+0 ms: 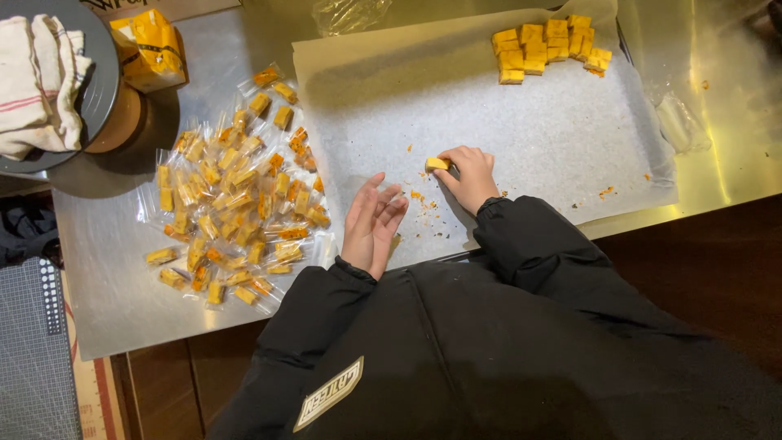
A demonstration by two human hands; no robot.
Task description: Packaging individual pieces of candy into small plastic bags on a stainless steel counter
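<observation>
The right hand pinches a small yellow cube between fingertips and thumb, its grip closed on the piece and pressing it against the sheet of paper near the middle of the desk, seemingly picking up just that one. The left hand lies flat and empty beside it, fingers spread and grip apart, resting on the paper's near edge, probably to hold the sheet still. More bare cubes sit packed together at the far right corner of the paper, well apart from the hands. Left of the paper, a loose heap of wrapped pieces in clear film spreads over the desk, kept separate from the unwrapped ones. A folded cloth lies on a round lid at the far left corner, next to a yellow packet.
</observation>
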